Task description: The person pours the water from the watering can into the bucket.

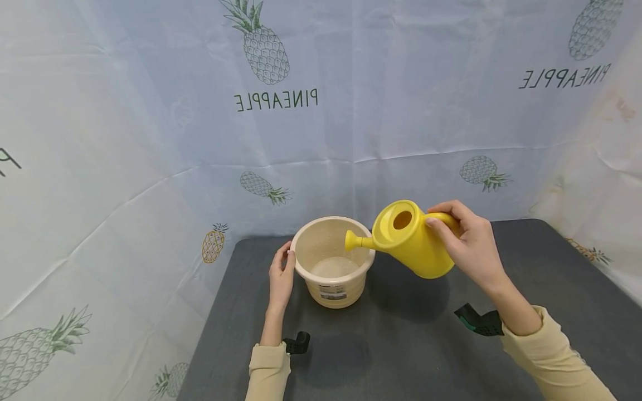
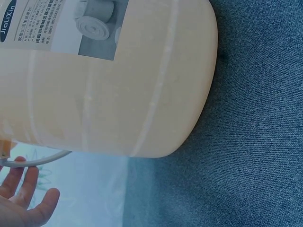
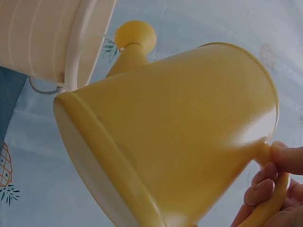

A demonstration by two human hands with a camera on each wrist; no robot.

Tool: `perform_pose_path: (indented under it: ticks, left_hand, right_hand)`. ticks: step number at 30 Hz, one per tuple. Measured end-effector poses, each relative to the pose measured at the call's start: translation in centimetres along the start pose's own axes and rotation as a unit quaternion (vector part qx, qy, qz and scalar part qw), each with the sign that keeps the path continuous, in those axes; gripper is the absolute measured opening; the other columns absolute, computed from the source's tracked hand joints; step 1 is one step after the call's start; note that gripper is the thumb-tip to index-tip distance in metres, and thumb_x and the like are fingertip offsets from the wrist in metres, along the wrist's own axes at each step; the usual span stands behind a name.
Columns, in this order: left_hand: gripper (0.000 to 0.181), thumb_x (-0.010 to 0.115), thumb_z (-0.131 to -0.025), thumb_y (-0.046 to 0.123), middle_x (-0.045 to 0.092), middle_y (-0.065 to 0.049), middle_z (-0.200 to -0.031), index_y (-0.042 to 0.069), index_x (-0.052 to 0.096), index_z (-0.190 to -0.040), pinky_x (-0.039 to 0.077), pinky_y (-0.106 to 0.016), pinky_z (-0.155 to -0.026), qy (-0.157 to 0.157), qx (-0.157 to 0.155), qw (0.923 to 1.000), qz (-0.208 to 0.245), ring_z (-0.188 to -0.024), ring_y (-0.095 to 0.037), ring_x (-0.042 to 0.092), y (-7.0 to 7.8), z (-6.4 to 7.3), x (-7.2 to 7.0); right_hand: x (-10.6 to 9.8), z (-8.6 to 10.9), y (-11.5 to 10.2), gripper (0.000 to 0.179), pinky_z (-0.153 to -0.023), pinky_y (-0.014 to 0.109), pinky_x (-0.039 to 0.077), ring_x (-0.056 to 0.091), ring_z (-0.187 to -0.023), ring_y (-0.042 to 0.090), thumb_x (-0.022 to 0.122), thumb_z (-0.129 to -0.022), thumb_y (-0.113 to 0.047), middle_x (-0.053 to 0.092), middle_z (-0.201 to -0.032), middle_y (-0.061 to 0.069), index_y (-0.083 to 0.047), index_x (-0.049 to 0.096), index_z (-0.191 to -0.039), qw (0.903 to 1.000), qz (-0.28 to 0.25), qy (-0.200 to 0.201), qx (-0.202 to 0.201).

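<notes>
Bright in the head view, softly shadowed on the flat dark-grey surface (image 1: 391,351); dimmer, bluish in wrist views, glaring on the rounded yellow plastic watering can (image 3: 175,123).

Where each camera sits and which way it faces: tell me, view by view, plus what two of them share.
Head: on the head, looking forward and down at the bucket, can and table; the left hand, right hand and both sleeves show.
Left wrist: on that wrist, facing the bucket's outer wall and label; part of the left hand shows at lower left.
Right wrist: on that wrist, facing the can's side and base; part of the right hand shows at lower right.
Shared: head and right wrist both show the right hand gripping the can's handle.
</notes>
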State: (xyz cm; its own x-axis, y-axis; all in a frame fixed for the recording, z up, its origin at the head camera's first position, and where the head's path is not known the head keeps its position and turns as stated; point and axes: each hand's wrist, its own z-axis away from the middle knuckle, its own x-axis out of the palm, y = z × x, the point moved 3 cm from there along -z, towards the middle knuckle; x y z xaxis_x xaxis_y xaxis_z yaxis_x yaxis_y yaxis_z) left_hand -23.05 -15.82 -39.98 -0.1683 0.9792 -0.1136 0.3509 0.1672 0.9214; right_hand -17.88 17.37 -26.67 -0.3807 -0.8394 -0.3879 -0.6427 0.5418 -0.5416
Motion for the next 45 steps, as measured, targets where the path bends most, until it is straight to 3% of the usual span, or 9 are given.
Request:
perform_pose_path:
  ticks: [45]
  left_hand:
    - [0.039,0.046,-0.099,0.014,0.046,-0.022,-0.133,-0.005,0.045,-0.133,0.032,-0.053,-0.098,0.002,0.002,1.0000,0.005,-0.123,-0.033,0.040,-0.13,-0.03,-0.07]
  right_hand:
    - [-0.11,-0.07,-0.15,0.019,-0.069,0.009,0.041,0.054,-0.076,0.001,0.066,-0.081,0.008,0.063,-0.087,0.011,0.000,0.064,-0.099,1.0000,0.002,-0.003,0.001]
